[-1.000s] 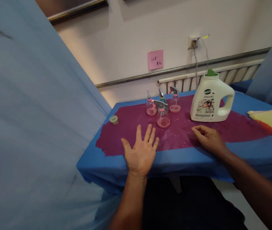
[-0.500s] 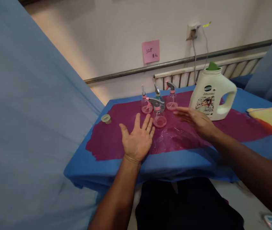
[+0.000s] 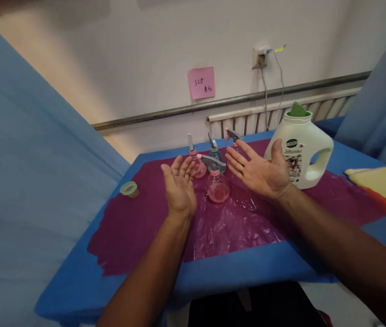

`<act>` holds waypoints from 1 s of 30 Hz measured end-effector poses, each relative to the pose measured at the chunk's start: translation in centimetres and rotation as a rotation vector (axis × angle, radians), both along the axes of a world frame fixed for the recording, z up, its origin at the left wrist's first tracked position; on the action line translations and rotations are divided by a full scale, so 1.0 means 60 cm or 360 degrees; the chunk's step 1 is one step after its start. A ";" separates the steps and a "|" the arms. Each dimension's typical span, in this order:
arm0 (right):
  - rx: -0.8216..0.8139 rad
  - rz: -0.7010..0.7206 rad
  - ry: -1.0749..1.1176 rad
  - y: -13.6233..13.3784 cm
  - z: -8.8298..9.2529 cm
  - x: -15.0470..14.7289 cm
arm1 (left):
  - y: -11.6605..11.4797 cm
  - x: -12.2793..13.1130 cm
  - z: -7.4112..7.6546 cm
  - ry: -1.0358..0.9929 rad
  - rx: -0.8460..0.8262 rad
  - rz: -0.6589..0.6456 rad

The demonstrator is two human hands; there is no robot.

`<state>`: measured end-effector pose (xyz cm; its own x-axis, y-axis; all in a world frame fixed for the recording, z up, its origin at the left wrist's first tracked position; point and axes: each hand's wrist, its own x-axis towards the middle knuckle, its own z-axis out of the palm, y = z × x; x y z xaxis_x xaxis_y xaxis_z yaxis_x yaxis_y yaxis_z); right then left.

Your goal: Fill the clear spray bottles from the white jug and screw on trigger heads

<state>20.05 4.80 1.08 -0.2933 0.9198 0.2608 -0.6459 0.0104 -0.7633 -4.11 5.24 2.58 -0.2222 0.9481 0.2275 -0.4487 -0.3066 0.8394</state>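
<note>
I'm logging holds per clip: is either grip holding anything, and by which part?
Nothing is held: the left grip and right grip are both open, palms showing, with the front spray bottle visible between them.

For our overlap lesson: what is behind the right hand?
A spray bottle and white jug, both partly visible; the right hand hides much of the bottle and the jug's lower left.

The pink note (image 3: 201,82) on the wall (image 3: 138,54) says "32" – plus more handwriting. The label (image 3: 293,160) on the jug (image 3: 305,152) looks like "SilkGarden" – blurry.
</note>
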 end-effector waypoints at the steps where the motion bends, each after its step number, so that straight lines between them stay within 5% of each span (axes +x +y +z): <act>1: -0.0006 0.0003 0.0006 0.007 -0.004 -0.002 | 0.011 0.002 -0.009 0.0029 0.0019 0.0078; 8: -0.0121 -0.0011 -0.0101 0.021 -0.048 -0.002 | 0.025 -0.007 -0.086 0.0362 0.0097 0.0279; 12: -0.0148 -0.0168 -0.0236 0.012 -0.070 -0.003 | 0.015 -0.017 -0.109 0.0467 -0.0070 0.0288; 21: 0.0249 -0.0432 -0.0757 -0.001 -0.123 -0.011 | -0.003 -0.004 -0.098 0.0777 -0.0089 0.0149; 26: 0.0364 -0.0515 -0.0886 -0.007 -0.124 -0.006 | -0.016 0.000 -0.097 0.1061 -0.0086 -0.0125; 30: 0.0430 -0.0565 -0.0929 -0.013 -0.118 -0.010 | -0.024 0.002 -0.104 0.1390 -0.0015 -0.0110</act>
